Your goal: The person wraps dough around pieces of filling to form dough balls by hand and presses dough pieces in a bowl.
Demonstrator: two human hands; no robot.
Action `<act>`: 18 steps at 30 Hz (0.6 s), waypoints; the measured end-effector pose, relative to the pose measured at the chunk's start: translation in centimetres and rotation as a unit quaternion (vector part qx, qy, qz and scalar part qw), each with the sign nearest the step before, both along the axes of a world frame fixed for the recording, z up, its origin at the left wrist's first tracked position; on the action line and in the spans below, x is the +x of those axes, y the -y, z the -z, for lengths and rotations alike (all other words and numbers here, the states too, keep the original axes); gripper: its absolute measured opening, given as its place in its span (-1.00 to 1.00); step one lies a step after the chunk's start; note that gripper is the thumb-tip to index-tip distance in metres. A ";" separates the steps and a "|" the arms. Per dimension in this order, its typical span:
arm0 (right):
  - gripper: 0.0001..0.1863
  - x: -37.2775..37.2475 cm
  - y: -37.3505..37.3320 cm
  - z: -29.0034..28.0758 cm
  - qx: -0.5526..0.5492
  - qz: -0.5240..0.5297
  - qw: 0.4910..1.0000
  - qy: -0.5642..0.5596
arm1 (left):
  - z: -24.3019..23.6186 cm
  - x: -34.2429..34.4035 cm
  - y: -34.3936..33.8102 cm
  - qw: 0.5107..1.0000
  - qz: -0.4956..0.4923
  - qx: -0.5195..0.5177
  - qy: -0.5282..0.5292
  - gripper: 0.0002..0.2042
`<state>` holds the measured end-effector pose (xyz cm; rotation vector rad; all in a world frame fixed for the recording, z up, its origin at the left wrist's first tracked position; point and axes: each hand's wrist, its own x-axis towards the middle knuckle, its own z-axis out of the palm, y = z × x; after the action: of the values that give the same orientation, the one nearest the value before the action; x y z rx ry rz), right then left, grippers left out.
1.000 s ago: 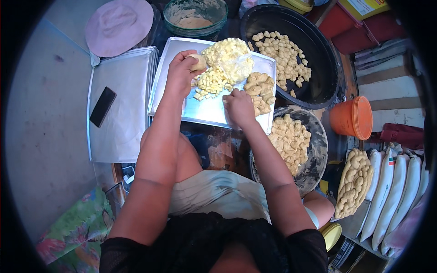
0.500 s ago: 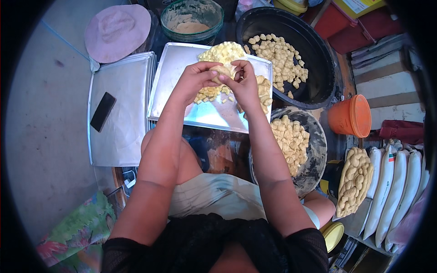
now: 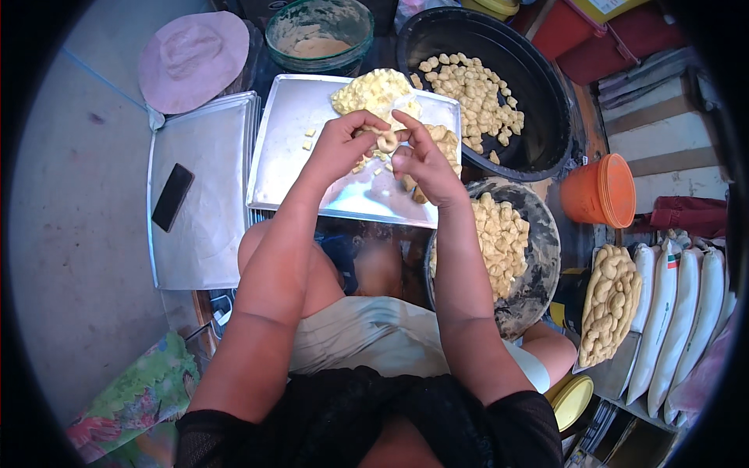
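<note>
Between my fingers, above the silver tray (image 3: pixel 281 156), is a small hollowed dough piece (image 3: pixel 387 143). My left hand (image 3: pixel 339 152) grips it with thumb and fingers. My right hand (image 3: pixel 425 168) is at its right side, fingers apart, index finger raised, another finger touching or very close to the dough. Behind my hands lies a plastic bag of pale yellow chunks (image 3: pixel 367 92). Loose yellow cubes (image 3: pixel 308 139) lie on the tray, partly hidden by my hands. Larger dough lumps (image 3: pixel 443 140) rest at the tray's right side.
Stacked trays (image 3: pixel 199 234) bear a phone (image 3: pixel 173 196). Around me are a pink hat (image 3: pixel 193 58), powder bowl (image 3: pixel 316 43), black basin (image 3: pixel 538 101) of dough pieces, dusty basin (image 3: pixel 538 257) of dough, orange bucket (image 3: pixel 597 195), plaited-looking dough slab (image 3: pixel 608 304) and white sacks (image 3: pixel 679 327).
My right hand came up from the tray to the dough in my left hand, then loosened its fingers. The dough moved right and now shows a hollow.
</note>
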<state>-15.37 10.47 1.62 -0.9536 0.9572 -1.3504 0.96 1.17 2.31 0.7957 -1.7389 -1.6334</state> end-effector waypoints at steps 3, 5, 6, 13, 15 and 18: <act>-0.45 1.1 0.7 0.9 -0.070 0.089 0.979 -0.172 | -0.1 -0.3 -0.3 0.998 0.022 0.059 0.008 -0.76; -0.70 1.5 1.0 1.4 -0.073 0.165 0.977 -0.116 | -0.5 -0.7 -0.7 0.993 0.032 0.078 -0.089 -0.74; -0.70 1.5 0.9 1.3 -0.073 0.166 0.977 -0.116 | -0.6 -0.8 -1.0 0.986 0.034 0.087 -0.136 -0.73; -0.34 3.2 -0.7 -1.2 -0.125 0.251 0.910 -0.306 | 0.1 -1.1 -1.1 0.985 -0.030 -0.148 0.080 -0.80; -0.35 3.0 -1.1 -1.5 -0.164 0.216 0.883 -0.383 | 0.2 -0.8 -0.9 0.981 -0.039 -0.162 0.103 -0.80; -0.45 1.6 -2.0 -2.1 -0.159 0.159 0.850 -0.477 | -0.1 -0.1 -0.6 0.969 0.040 0.226 -0.097 -0.65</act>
<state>-13.77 12.44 3.76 -1.8740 1.7227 -1.3079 0.81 1.75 2.42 0.7411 -1.2925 -2.1244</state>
